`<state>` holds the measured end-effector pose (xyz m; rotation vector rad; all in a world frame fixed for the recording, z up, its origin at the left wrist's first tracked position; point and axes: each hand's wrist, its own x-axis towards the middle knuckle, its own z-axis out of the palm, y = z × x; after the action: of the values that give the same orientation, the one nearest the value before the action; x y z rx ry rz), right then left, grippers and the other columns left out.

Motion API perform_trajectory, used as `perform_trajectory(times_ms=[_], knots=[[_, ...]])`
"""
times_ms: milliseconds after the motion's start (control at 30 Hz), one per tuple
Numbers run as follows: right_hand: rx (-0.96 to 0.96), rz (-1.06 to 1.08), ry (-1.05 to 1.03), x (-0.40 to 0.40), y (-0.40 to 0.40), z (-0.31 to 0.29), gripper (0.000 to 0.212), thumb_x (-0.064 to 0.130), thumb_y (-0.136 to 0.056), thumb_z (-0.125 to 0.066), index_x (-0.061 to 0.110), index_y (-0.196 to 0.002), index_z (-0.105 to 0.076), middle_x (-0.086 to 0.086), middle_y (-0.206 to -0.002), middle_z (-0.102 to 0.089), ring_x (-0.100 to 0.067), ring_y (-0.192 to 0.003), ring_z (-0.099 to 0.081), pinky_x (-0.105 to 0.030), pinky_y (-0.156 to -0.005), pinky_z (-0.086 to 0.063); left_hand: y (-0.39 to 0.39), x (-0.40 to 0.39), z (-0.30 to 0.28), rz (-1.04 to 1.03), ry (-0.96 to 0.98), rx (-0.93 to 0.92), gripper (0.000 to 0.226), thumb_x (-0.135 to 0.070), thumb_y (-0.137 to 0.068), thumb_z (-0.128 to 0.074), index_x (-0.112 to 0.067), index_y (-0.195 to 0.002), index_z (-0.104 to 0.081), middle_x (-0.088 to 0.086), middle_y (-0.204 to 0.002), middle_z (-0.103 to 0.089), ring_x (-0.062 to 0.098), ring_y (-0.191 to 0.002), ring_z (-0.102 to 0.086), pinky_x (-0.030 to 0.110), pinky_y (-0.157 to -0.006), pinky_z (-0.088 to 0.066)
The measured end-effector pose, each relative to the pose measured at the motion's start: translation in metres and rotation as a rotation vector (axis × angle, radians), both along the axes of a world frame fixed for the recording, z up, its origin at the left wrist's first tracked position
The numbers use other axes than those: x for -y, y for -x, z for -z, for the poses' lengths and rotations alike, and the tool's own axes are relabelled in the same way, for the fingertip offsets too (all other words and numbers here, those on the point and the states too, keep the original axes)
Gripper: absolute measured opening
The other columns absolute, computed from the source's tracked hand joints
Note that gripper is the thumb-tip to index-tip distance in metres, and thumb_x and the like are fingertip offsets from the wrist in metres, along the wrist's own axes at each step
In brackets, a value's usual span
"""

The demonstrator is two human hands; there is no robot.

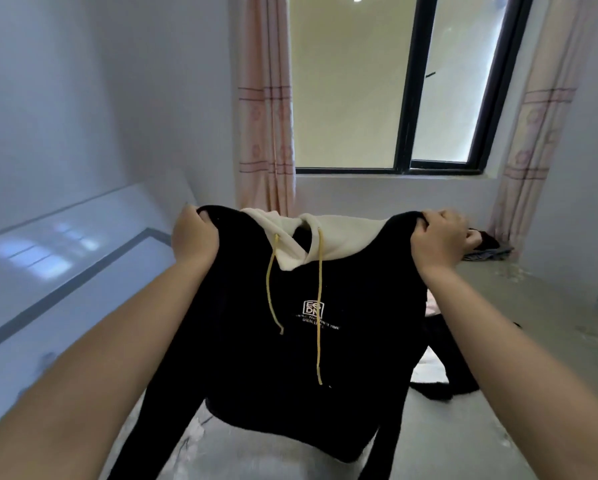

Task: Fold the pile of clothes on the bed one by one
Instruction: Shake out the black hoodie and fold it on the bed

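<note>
gripping black hoodie [256, 341] shoulders, left hand [194, 237] fingers curled tight, right hand [437, 239] fingers likewise

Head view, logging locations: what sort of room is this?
Probably a bedroom: a bed with clothes on it, a curtained window, and a black hoodie held up.

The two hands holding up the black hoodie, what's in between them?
In the head view, the cream hood with its yellow drawstrings hangs between the left hand and right hand.
</note>
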<state>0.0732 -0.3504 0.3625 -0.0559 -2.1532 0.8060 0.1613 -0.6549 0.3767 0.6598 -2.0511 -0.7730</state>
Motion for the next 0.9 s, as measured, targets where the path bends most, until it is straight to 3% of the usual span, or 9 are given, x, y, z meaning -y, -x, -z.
perform_trajectory(times_ms=[167,267,367,500,700,900], knots=[[0.027,-0.041,0.026,-0.011,-0.039,0.024,0.022,0.01,-0.089,-0.047,0.004,-0.095,-0.067,-0.017,-0.102,-0.058,-0.031,-0.102,-0.044,-0.034,-0.083,-0.015,-0.057,-0.006,0.017,-0.011,0.249,0.038,0.027,-0.021,-0.095,-0.042,0.003,-0.093,-0.053,0.023,-0.097,-0.057,0.032,-0.082,-0.05,0.033,-0.065,-0.03],[0.003,-0.058,0.07,-0.01,-0.061,0.034,0.023,0.012,-0.089,-0.047,0.006,-0.101,-0.066,-0.018,-0.107,-0.057,-0.03,-0.107,-0.045,-0.032,-0.084,-0.015,-0.09,-0.007,0.036,-0.035,0.282,0.047,0.027,-0.022,-0.094,-0.042,0.0,-0.095,-0.057,0.019,-0.093,-0.059,0.03,-0.079,-0.049,0.031,-0.063,-0.029],[-0.023,-0.087,0.118,-0.005,-0.077,0.043,0.024,0.012,-0.089,-0.048,0.006,-0.105,-0.065,-0.019,-0.111,-0.056,-0.03,-0.111,-0.046,-0.03,-0.085,-0.016,-0.122,-0.003,0.055,-0.106,0.298,0.078,0.024,-0.026,-0.093,-0.044,-0.005,-0.083,-0.052,0.011,-0.077,-0.05,0.024,-0.067,-0.04,0.029,-0.057,-0.025],[-0.036,-0.132,0.135,0.002,-0.081,0.053,0.027,0.015,-0.088,-0.047,0.006,-0.106,-0.064,-0.02,-0.112,-0.056,-0.031,-0.111,-0.046,-0.03,-0.085,-0.016,-0.147,0.005,0.072,-0.16,0.323,0.158,0.025,-0.027,-0.093,-0.045,-0.01,-0.075,-0.046,0.006,-0.071,-0.045,0.023,-0.063,-0.041,0.026,-0.049,-0.02],[0.005,-0.201,0.063,0.018,-0.043,0.066,0.025,0.012,-0.089,-0.048,0.006,-0.108,-0.064,-0.018,-0.112,-0.057,-0.028,-0.107,-0.049,-0.031,-0.084,-0.016,-0.117,0.023,0.087,-0.173,0.331,0.26,0.029,-0.026,-0.093,-0.044,-0.008,-0.071,-0.043,0.006,-0.068,-0.041,0.025,-0.062,-0.04,0.026,-0.046,-0.017],[0.199,-0.276,-0.077,0.055,0.042,0.106,0.026,0.008,-0.089,-0.048,0.001,-0.108,-0.063,-0.023,-0.113,-0.054,-0.037,-0.101,-0.051,-0.034,-0.086,-0.023,-0.027,0.074,0.138,-0.118,0.315,0.378,0.031,-0.028,-0.094,-0.044,-0.002,-0.079,-0.053,0.013,-0.076,-0.049,0.027,-0.068,-0.044,0.031,-0.055,-0.029]])
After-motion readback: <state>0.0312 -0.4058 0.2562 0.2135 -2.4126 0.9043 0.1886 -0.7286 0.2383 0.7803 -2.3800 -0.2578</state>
